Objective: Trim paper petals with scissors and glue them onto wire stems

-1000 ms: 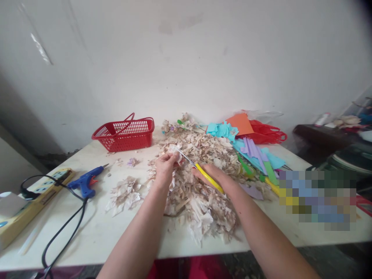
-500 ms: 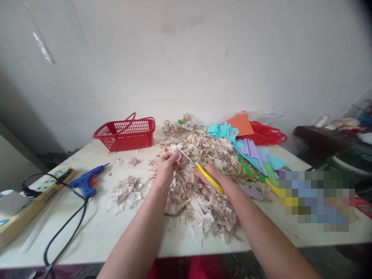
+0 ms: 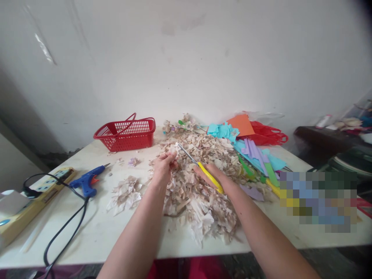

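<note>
My right hand point(image 3: 210, 175) is closed around the yellow handles of a pair of scissors point(image 3: 207, 176). Their metal blades point up and left, with the tips beside my left hand. My left hand point(image 3: 165, 162) pinches a small pale scrap of paper point(image 3: 173, 148), partly hidden by the fingers. Under and beyond both hands spreads a big heap of cream and brownish paper scraps point(image 3: 200, 209). A smaller clump of the same scraps point(image 3: 128, 192) lies left of my left forearm.
At the back left stands a red plastic basket point(image 3: 132, 144). A blue glue gun point(image 3: 87, 182) and a power strip point(image 3: 55, 182) with black cable lie left. Turquoise paper point(image 3: 222, 131), orange paper point(image 3: 242, 124), a red plastic bag point(image 3: 267, 133) and purple strips point(image 3: 255, 153) lie right.
My left hand has drawn slightly left, away from the scissors' blades, which now show more of their length. My right hand keeps the scissors in almost the same place.
</note>
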A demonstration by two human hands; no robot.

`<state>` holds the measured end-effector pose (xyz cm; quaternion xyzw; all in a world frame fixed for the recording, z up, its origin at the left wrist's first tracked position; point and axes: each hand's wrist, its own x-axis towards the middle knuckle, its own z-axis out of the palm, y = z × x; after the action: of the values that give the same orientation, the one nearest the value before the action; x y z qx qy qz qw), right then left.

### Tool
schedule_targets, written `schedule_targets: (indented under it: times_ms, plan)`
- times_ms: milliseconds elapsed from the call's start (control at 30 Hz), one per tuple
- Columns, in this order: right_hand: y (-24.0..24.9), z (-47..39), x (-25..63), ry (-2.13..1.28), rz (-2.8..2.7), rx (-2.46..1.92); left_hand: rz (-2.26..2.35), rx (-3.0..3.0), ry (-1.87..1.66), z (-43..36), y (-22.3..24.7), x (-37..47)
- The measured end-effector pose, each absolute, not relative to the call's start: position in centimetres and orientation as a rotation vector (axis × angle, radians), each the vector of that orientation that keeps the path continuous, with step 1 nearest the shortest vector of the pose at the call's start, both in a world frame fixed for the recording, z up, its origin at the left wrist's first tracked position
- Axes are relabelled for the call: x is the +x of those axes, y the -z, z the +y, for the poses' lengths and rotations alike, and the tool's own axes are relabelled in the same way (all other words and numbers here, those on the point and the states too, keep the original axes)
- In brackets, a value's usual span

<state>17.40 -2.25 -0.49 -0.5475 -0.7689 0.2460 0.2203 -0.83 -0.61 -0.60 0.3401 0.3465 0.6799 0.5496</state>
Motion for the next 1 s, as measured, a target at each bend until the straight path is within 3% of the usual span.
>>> schedule_targets:
  times_ms: [267, 1000]
  plan:
    - [-0.7, -2.9, 17.7, -0.567, -2.274, -1.444, 0.838, 0.838, -1.618, -0.5, 0.4, -1.4]
    - [-1.3, -2.6, 18.7, -0.755, -2.286, -1.468, 0.763, 0.885, -1.449, -0.6, 0.1, -2.3]
